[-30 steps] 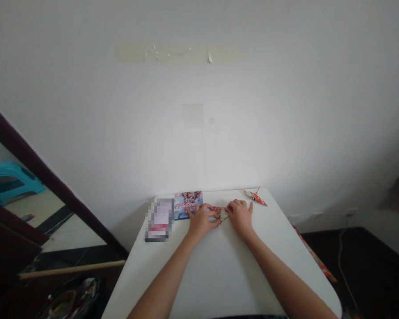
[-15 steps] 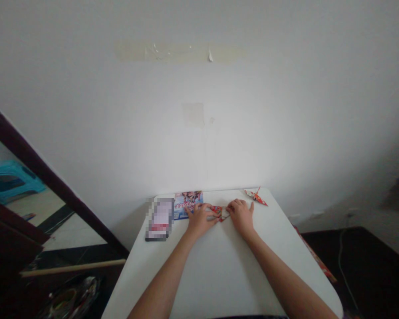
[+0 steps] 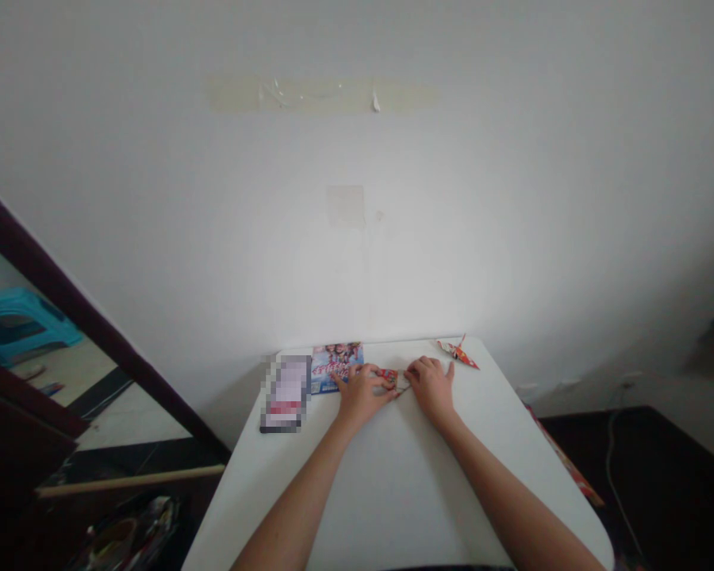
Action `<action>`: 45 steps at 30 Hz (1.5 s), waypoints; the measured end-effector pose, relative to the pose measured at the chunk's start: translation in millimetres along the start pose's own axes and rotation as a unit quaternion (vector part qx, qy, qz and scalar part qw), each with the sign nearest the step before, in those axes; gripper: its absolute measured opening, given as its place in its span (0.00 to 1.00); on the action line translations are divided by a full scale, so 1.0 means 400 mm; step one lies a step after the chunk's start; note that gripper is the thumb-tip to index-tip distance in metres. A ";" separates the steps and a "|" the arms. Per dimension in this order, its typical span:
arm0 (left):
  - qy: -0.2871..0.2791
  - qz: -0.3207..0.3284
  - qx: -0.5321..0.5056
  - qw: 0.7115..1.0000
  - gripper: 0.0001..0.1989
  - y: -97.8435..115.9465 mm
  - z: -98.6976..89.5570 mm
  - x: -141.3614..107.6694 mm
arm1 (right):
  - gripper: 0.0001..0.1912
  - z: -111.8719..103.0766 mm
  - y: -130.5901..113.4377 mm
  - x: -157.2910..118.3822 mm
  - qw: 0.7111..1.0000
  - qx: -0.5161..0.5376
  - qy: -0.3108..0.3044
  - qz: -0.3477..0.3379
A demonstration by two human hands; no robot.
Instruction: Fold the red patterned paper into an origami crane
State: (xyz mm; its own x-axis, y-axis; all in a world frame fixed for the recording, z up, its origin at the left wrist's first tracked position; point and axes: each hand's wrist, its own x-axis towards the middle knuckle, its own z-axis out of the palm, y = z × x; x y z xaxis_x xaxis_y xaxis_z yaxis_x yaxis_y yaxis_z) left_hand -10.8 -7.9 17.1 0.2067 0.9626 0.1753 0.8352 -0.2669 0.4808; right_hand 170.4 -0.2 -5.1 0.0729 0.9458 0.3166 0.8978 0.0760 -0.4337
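Between my hands a small folded piece of red patterned paper (image 3: pixel 388 376), with a pale side showing, lies near the table's far edge. My left hand (image 3: pixel 358 395) is closed on its left part, thumb at the near edge and fingers over the top. At its right end, the fingertips of my right hand (image 3: pixel 431 390) pinch the paper. My fingers partly cover the paper, so its full shape is hidden. Behind my right hand rests a red-and-white folded paper figure (image 3: pixel 461 354) with pointed ends.
A blue printed leaflet (image 3: pixel 328 365) lies beside my left hand. Left of it is a blurred-out phone-like object (image 3: pixel 289 388) on the white table (image 3: pixel 386 492). The wall (image 3: pixel 452 262) rises right behind. A blue stool (image 3: pixel 27 325) appears at far left.
My left hand has shifted very slightly to the right along the paper, its thumb now nearer the right hand. The right hand stays almost where it was.
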 end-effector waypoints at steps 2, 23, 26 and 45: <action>0.000 -0.004 0.004 1.000 0.09 0.001 0.001 0.000 | 0.08 -0.001 0.000 0.000 1.000 0.001 -0.002 0.001; 0.001 0.005 0.016 1.000 0.09 0.000 0.011 -0.001 | 0.09 -0.008 -0.007 -0.004 1.000 0.008 0.005 0.016; 0.010 0.010 0.010 1.000 0.09 -0.001 0.013 -0.001 | 0.09 -0.008 -0.006 -0.004 1.000 0.008 0.010 0.013; -0.001 0.000 0.018 1.000 0.08 0.004 0.006 -0.004 | 0.08 -0.005 -0.004 -0.003 1.000 0.013 0.011 0.017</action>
State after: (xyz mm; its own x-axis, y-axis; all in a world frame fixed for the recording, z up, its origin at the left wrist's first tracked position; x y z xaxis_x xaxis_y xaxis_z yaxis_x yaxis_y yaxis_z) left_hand -8.4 -9.6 15.5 0.2067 0.9628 0.1740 0.8532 -0.2644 0.4496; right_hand 169.5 -2.2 -3.2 0.1129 0.9405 0.3206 0.8829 0.0531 -0.4665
